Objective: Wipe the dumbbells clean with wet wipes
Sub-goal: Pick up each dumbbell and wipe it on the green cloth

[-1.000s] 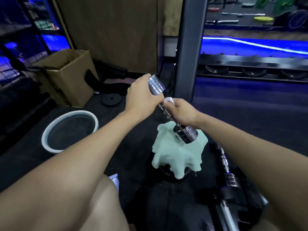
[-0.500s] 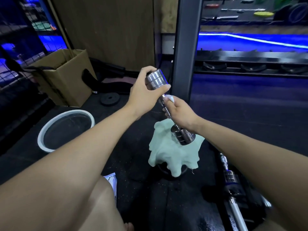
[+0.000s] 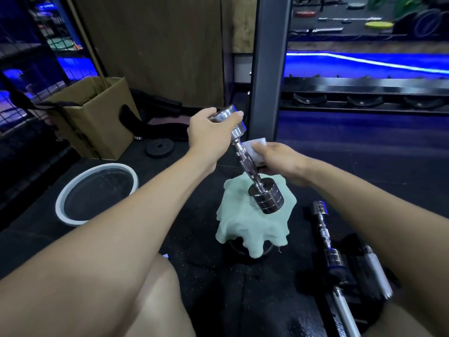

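- At the upper left of the frame a cardboard box (image 3: 93, 117) stands open on the dark floor (image 3: 206, 276), beside a wire mesh panel (image 3: 21, 69).
- Below it, at the left middle, a round basin (image 3: 96, 193) with a white rim sits on the floor.
- Just right of the box, a small black weight plate (image 3: 159, 147) lies flat.
- Near the centre, the left hand (image 3: 209, 136) grips the upper head of a chrome dumbbell (image 3: 246, 158), fingers and thumb curled round that head.
- The dumbbell is held tilted in the air at the middle of the frame, its upper head toward the top left and its lower head down to the right, over a pale green cloth (image 3: 252, 224).
- The green cloth is draped over a dark round object on the floor, of which only the lower edge shows.
- Behind the hands a grey upright post (image 3: 269, 69) runs to the top of the frame.
- Just right of the dumbbell's handle, the right hand (image 3: 283, 162) holds a white wet wipe (image 3: 255, 149), fingers curled round it, the wipe touching the handle.
- At the lower right a second chrome dumbbell (image 3: 326, 237) lies on the floor, with a silver bar (image 3: 377, 273) beside it.
- Across the upper right a black rack (image 3: 364, 93) runs under a blue light strip (image 3: 364, 62).
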